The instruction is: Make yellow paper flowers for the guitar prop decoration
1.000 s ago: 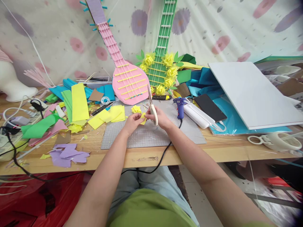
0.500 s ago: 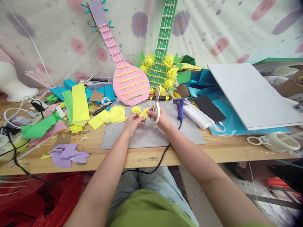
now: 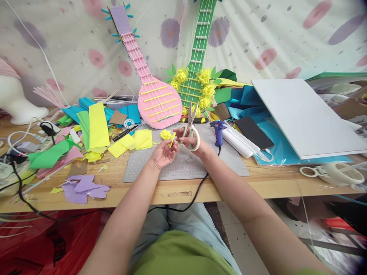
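Between thumb and fingers, my left hand (image 3: 163, 153) pinches a small yellow paper piece (image 3: 172, 140), turned edge-on. My right hand (image 3: 197, 146) has its fingers in the white-handled scissors (image 3: 191, 126); the blades are parted and point up, away from me. Just beyond my left fingers, a yellow paper flower (image 3: 165, 134) lies on the grey cutting mat (image 3: 183, 173). Yellow paper squares (image 3: 143, 139) rest at the mat's left edge. A pink paper lute (image 3: 159, 103) and a green one (image 3: 190, 89) trimmed with yellow flowers lean against the curtain behind.
A blue glue gun (image 3: 218, 133) stands right of my hands, its black cord running across the mat and over the table edge. Right of it are a white case (image 3: 239, 141), a dark phone-like slab (image 3: 254, 131) and a white board (image 3: 309, 118). Purple scraps (image 3: 84, 188) lie left.
The scissors have gone from closed to spread blades in my right hand. My left hand has rolled palm-up, turning the yellow paper piece edge-on.
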`<state>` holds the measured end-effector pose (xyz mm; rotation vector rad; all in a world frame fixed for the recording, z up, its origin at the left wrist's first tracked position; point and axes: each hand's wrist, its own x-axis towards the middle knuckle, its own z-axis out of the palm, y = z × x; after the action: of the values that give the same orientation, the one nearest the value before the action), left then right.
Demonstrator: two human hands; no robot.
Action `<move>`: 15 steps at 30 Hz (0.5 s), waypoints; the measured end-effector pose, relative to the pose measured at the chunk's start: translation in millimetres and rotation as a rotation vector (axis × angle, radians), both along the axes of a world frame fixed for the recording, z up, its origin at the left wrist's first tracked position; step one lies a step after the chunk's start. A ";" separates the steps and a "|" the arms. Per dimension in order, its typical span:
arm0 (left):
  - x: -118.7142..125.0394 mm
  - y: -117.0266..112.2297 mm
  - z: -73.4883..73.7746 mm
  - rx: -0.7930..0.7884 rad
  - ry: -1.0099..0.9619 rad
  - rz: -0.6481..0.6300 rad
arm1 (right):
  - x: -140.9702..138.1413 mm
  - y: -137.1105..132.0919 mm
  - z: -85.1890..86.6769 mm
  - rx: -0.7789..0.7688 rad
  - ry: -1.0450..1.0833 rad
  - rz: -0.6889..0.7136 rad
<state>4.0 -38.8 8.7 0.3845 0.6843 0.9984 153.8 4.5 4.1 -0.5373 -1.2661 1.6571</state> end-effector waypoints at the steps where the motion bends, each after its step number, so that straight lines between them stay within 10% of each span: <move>1: -1.5 -0.4 -0.2 -0.027 -0.013 -0.044 | 0.7 0.8 -0.1 0.025 -0.003 0.029; 15: -3.5 -1.5 1.5 0.013 0.137 -0.190 | 7.1 6.9 4.1 0.104 -0.164 0.071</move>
<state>0.5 -40.3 10.3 0.5231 0.7502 0.8014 161.0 11.3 8.2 -0.5801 -1.4978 1.6215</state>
